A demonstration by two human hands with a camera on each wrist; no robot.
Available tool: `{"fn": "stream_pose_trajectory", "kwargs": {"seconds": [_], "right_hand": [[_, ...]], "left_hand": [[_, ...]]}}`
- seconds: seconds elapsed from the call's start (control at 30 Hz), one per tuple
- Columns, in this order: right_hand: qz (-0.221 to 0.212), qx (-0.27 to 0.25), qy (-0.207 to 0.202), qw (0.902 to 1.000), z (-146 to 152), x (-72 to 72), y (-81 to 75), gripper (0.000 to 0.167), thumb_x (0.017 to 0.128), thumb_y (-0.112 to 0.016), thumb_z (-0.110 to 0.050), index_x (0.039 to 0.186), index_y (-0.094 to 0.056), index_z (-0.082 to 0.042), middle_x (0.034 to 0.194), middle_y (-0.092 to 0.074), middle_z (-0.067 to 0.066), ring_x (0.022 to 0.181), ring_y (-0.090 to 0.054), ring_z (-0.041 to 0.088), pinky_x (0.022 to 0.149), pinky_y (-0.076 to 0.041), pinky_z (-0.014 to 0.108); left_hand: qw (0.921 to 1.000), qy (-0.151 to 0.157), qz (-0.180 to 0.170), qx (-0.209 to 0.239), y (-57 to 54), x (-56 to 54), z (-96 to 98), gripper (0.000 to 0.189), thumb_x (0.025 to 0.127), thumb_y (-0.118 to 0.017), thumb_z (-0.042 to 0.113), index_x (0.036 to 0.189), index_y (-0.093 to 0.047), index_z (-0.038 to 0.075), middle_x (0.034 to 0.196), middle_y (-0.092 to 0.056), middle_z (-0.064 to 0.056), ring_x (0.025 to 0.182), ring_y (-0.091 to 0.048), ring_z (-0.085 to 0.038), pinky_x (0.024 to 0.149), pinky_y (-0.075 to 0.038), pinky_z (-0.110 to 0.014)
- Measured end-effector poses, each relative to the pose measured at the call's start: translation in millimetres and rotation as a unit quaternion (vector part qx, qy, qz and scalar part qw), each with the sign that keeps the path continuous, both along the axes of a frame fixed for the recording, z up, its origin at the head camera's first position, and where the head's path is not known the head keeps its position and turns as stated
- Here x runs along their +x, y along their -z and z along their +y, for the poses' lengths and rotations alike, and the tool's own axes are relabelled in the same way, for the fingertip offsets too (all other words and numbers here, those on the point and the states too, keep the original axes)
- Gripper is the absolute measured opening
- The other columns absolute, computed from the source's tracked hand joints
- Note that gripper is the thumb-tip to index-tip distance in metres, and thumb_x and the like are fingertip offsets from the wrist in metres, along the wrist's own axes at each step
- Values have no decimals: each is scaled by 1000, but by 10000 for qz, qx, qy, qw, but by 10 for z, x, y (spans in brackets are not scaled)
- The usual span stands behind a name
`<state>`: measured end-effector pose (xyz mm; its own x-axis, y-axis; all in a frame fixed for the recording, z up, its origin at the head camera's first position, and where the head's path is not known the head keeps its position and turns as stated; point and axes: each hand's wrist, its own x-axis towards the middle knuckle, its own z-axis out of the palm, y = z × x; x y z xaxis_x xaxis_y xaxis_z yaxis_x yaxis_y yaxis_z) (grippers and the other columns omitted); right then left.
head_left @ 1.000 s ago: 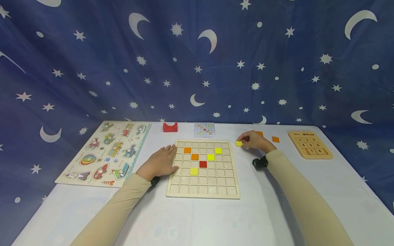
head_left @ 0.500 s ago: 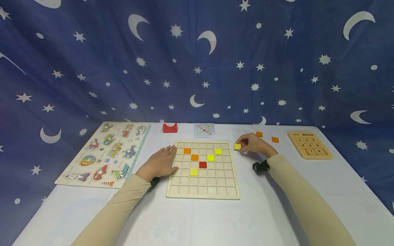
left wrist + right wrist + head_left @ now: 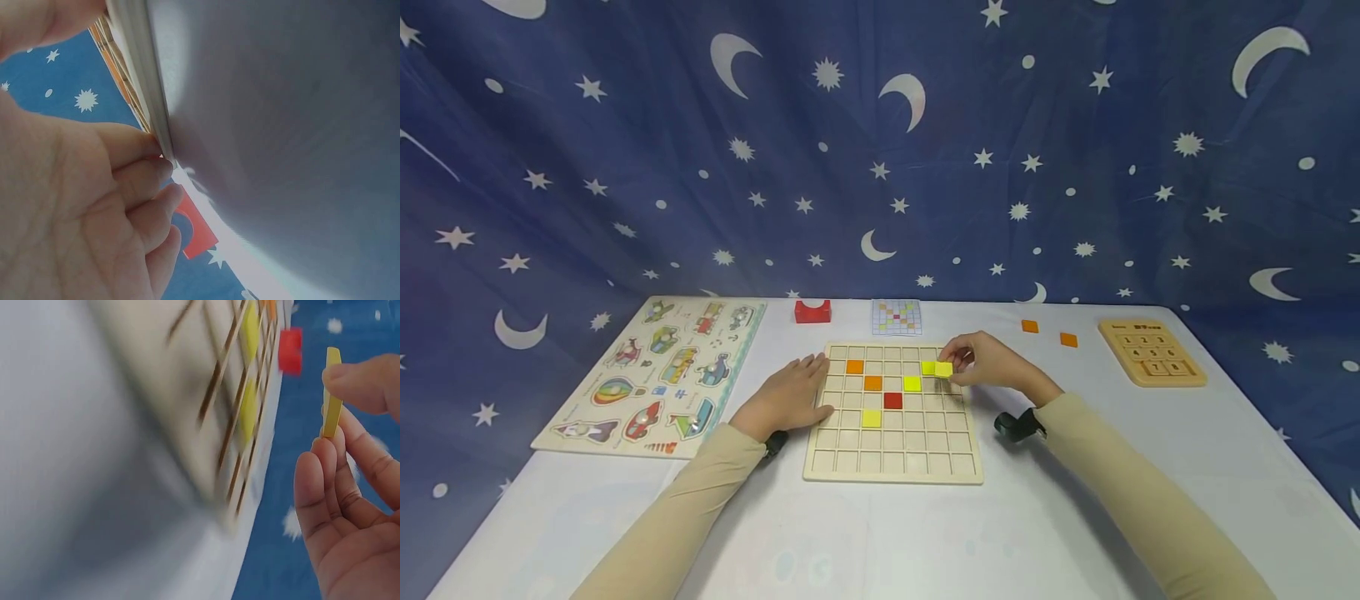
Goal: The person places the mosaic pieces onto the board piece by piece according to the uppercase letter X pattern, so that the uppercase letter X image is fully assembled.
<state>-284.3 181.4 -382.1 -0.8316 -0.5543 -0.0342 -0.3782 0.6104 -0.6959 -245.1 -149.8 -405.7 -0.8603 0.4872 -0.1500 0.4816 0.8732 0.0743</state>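
Observation:
My right hand [image 3: 990, 364] pinches a yellow square tile [image 3: 943, 369] between thumb and fingers, above the right part of the wooden grid board [image 3: 891, 467]. In the right wrist view the same tile [image 3: 332, 394] is seen edge-on, raised off the board. The left hand [image 3: 786, 398] rests at the board's left edge, its fingers extended; in the left wrist view the fingertips touch the board's side [image 3: 153, 94]. Set in the grid are two orange tiles [image 3: 872, 383], a red tile [image 3: 892, 401] and three yellow tiles [image 3: 871, 418], one partly covered by the held tile.
Two loose orange tiles [image 3: 1030, 326] lie right of the board. Behind it are a printed pattern card [image 3: 897, 317] and a red block with a curved notch [image 3: 812, 312]. A picture puzzle board [image 3: 658, 375] lies left, a number puzzle [image 3: 1152, 353] right, on the white table [image 3: 865, 542].
The right hand has carried the yellow tile leftward from beside the board to over its right columns. My left hand has stayed in place.

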Motion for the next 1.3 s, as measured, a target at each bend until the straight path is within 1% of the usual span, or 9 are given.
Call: {"fn": "stream_pose_trajectory", "kwargs": {"seconds": [0.13, 0.27, 0.5, 0.73, 0.97, 1.2, 1.3], "right_hand": [[47, -27, -285, 9996, -218, 111, -41, 23, 76, -71, -4, 99, -66, -2, 87, -62, 7, 77, -54, 13, 74, -52, 27], [34, -104, -550, 9984, -418, 180, -34, 22, 77, -72, -3, 98, -67, -2, 88, -62, 7, 77, -54, 14, 73, -53, 24], [51, -145, -839, 9964, -739, 251, 12, 22, 77, -74, -4, 98, -68, -4, 87, -63, 5, 75, -54, 11, 71, -52, 19], [-90, -222, -1111, 9935, -982, 331, 33, 21, 75, -75, -2, 95, -68, -3, 83, -63, 10, 69, -53, 8, 64, -50, 15], [-135, 22, -1270, 9918, -1182, 413, 71, 22, 72, -78, -3, 93, -70, -5, 82, -63, 4, 68, -53, 6, 62, -49, 13], [117, 420, -1450, 9885, -1290, 471, 86, 22, 72, -78, -4, 92, -70, -5, 83, -64, 2, 71, -54, 8, 63, -48, 14], [97, 497, -1495, 9875, -1309, 482, 94, 23, 71, -79, -5, 92, -70, -5, 81, -64, 1, 71, -53, 8, 64, -47, 14]], "left_hand": [[10000, -5, 1, 39, -12, 6, 0, 76, 90, -53, 39, 145, -26, -7, 152, -27, -21, 142, -27, -36, 118, -23, -46], [10000, -11, 14, 80, -17, 12, 0, 76, 90, -54, 39, 145, -27, -7, 152, -27, -21, 141, -27, -36, 118, -24, -46], [10000, -18, 19, 93, -9, -1, -4, 76, 90, -54, 39, 145, -26, -7, 153, -27, -21, 142, -27, -36, 118, -23, -46], [10000, 13, 80, 6, -3, -20, -5, 77, 90, -53, 40, 145, -26, -7, 152, -27, -21, 141, -27, -36, 117, -24, -46], [9998, 81, 162, -46, 1, -22, -13, 77, 89, -53, 40, 144, -28, -7, 151, -29, -22, 141, -29, -36, 117, -26, -46], [9999, 64, 133, -35, 11, -13, -9, 77, 89, -54, 40, 144, -28, -7, 151, -29, -22, 141, -29, -36, 117, -26, -45], [9999, 50, 121, -39, 11, -9, -7, 76, 89, -54, 40, 144, -28, -7, 151, -30, -21, 141, -29, -36, 117, -26, -45]]}}
